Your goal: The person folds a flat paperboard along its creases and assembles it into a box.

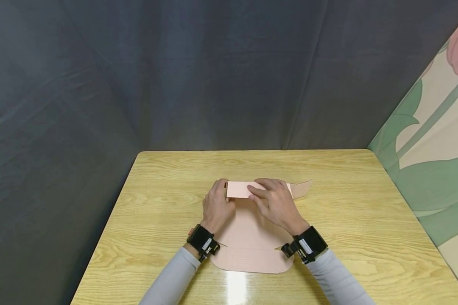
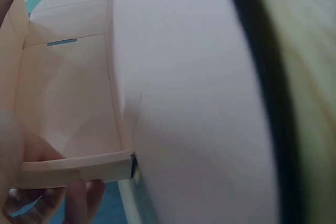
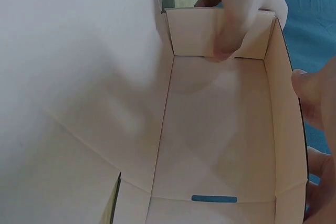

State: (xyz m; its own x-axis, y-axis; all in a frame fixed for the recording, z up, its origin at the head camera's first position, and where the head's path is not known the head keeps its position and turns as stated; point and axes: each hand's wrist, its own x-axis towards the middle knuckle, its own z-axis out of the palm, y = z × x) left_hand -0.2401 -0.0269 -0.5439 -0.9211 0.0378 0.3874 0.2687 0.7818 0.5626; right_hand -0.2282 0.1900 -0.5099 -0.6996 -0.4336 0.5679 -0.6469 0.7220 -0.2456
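Observation:
A pale pink cardboard box (image 1: 234, 189), partly folded, stands tipped on its side, its inside facing me. Its lid panel (image 1: 248, 258) lies flat on the table toward me. My left hand (image 1: 216, 205) grips the folded left end wall (image 2: 100, 169). One digit reaches inside against that wall in the right wrist view, and other fingers lie outside. My right hand (image 1: 276, 203) rests on the outer face of the upper side wall (image 3: 286, 114), fingers loosely bent and fingertips at its rim. An end flap (image 1: 301, 188) sticks out unfolded at the right.
A wood-grain table (image 1: 156, 220) lies beneath the box. Behind it hangs a dark blue-grey curtain (image 1: 221, 76). Floral fabric (image 1: 435, 178) covers the right side. A narrow slot (image 3: 214, 199) is cut along the fold at the flap end.

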